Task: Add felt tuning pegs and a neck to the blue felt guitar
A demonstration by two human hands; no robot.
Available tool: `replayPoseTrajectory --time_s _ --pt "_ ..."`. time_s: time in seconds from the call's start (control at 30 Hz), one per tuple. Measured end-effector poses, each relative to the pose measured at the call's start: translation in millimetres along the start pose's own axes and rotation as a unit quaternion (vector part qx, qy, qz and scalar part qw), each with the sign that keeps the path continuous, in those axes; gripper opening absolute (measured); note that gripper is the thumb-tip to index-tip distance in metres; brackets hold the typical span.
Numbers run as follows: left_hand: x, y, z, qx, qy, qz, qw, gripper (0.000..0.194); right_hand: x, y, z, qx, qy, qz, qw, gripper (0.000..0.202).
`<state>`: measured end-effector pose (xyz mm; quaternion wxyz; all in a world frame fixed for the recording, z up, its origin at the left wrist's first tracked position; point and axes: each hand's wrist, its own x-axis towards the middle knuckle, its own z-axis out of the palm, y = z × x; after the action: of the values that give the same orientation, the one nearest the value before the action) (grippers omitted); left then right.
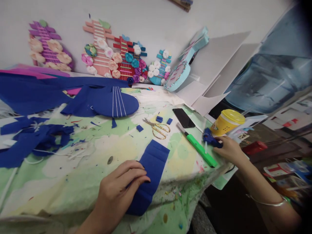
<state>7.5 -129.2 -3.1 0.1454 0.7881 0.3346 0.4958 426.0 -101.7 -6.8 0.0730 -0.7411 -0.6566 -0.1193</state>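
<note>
My left hand (pixel 122 188) pinches the left edge of a folded dark blue piece (pixel 156 159) near the table's front edge. At the right, my right hand (pixel 227 148) has its fingers around the handle of a blue glue gun (pixel 210 138), beside the yellow cup. Gold-handled scissors (pixel 159 129) lie with blades apart beyond the blue piece, among small blue pieces (pixel 139 128). A green cutter (pixel 201 149) lies between the blue piece and the glue gun. Farther back rests a blue rounded shape (pixel 104 102) with white strings.
A black phone (pixel 183 118) lies behind the cutter, and a yellow cup (pixel 227 122) stands at the right edge. Blue scraps (pixel 48 136) cover the left. Flower-decorated instrument shapes (pixel 99 48) lean on the wall; white boards (pixel 219 65) and a large clear bottle (pixel 273 78) stand right.
</note>
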Motion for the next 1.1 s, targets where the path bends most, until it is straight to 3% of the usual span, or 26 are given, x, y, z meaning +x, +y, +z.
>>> replayPoseTrajectory --time_s 0.07,0.17,0.23,0.3,0.43,0.53,0.63,0.77,1.1 --pt "1.7 -0.2 1.9 0.001 0.001 0.014 1.000 0.014 0.0 -7.3 -6.0 -0.007 -0.008 0.017 1.000 0.030" --pt "2.5 -1.1 5.6 0.008 -0.004 0.020 1.000 0.012 -6.0 -20.9 -17.4 0.005 0.037 0.052 0.998 0.026" --pt "2.2 -2.0 8.6 0.015 -0.006 0.016 1.000 0.011 -13.2 -32.2 -26.6 0.077 0.075 0.088 0.990 0.026" --pt "2.2 -2.2 11.5 0.020 -0.004 0.001 1.000 0.013 -21.6 -47.0 -35.8 0.210 0.075 0.126 0.967 0.021" --pt "3.2 -1.0 15.0 0.026 0.014 -0.032 0.999 0.019 -33.8 -91.4 -49.0 0.472 -0.073 0.119 0.870 0.032" --pt "2.1 -1.6 15.2 0.030 -0.002 -0.032 0.999 0.020 -33.9 -128.6 -50.8 0.548 -0.178 0.077 0.813 0.032" --pt "-1.4 -5.5 13.9 0.031 -0.028 -0.031 0.999 0.021 -28.2 -154.5 -44.3 0.553 -0.216 0.050 0.804 0.027" --pt "-4.1 -10.4 10.6 0.040 -0.040 -0.014 0.998 0.024 -20.7 -168.0 -30.9 0.561 -0.240 0.022 0.792 0.021" --pt "-1.9 -6.9 4.0 0.069 0.022 0.026 0.997 0.027 -14.4 -178.2 -30.6 0.523 -0.199 -0.043 0.828 0.023"
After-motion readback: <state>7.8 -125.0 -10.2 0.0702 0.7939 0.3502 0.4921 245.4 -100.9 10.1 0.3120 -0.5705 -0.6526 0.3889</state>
